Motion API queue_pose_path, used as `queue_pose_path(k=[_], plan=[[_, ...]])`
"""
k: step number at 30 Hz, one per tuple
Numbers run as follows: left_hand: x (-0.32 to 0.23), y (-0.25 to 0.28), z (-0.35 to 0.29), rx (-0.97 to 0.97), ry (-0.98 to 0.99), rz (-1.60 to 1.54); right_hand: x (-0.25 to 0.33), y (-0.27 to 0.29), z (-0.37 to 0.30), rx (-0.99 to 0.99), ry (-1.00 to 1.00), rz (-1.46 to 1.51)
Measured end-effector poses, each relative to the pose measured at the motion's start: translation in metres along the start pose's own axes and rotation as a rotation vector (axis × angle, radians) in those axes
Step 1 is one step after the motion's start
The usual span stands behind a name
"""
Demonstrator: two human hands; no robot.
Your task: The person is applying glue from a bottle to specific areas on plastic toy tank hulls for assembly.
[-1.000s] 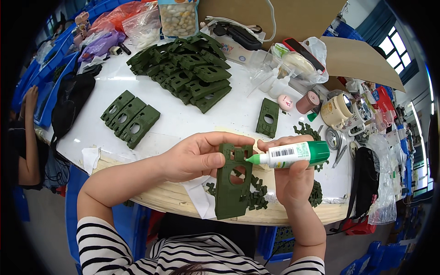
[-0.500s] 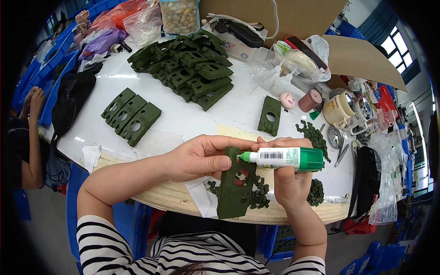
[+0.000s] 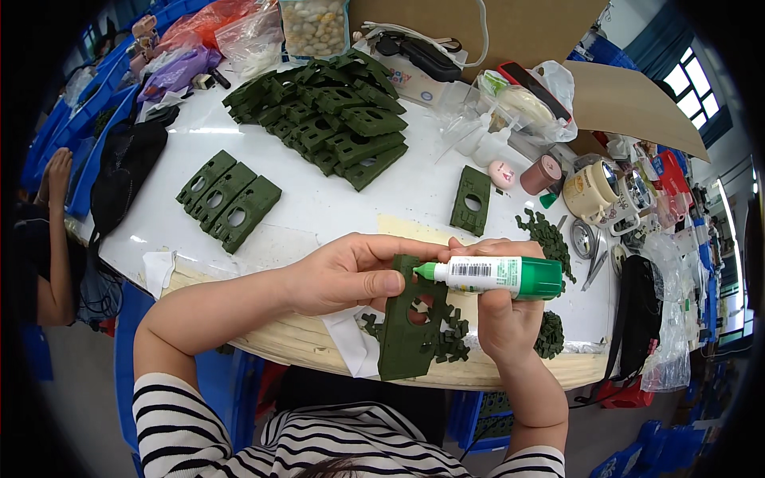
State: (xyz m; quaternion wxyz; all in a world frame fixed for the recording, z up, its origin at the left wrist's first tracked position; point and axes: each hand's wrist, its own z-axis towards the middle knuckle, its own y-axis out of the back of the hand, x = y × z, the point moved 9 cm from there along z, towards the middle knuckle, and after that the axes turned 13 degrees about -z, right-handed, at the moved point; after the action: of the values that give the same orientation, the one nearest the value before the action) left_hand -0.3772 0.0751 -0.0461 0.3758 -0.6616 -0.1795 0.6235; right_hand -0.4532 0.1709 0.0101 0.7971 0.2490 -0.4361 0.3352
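Observation:
My left hand pinches the upper end of a dark green plastic plate with a round hole, tilted above the table's near edge. In my right hand lies a white glue bottle with a green base and green nozzle. The nozzle tip is at the plate's upper part, beside my left thumb; whether it touches cannot be made out. Small green pieces lie behind and beside the plate. Farther off are a single similar plate, a row of three plates and a big heap of plates.
More small green pieces lie at the right, near tweezers and a tape roll. Beyond stand a cream mug, a brown spool and plastic bags. A black mask-like cloth hangs at left; another person's hands are there.

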Motion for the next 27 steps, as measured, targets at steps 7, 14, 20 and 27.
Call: queue_pose_path(k=[7, 14, 20, 27], plan=[[-0.0007, -0.0012, -0.0001, -0.002, 0.004, -0.003, -0.001, 0.0014, -0.0004, -0.006, 0.011, -0.01], [-0.0011, -0.0015, -0.0005, -0.007, 0.005, -0.001, 0.0006, 0.0003, 0.0001, 0.004, 0.018, -0.017], [-0.0017, -0.0018, -0.0002, 0.004, 0.0, -0.018, -0.0024, -0.0013, -0.0002, -0.013, -0.065, 0.13], [-0.0014, -0.0005, 0.0003, -0.002, 0.004, -0.046, 0.0025, -0.0048, 0.0026, 0.043, 0.019, 0.047]])
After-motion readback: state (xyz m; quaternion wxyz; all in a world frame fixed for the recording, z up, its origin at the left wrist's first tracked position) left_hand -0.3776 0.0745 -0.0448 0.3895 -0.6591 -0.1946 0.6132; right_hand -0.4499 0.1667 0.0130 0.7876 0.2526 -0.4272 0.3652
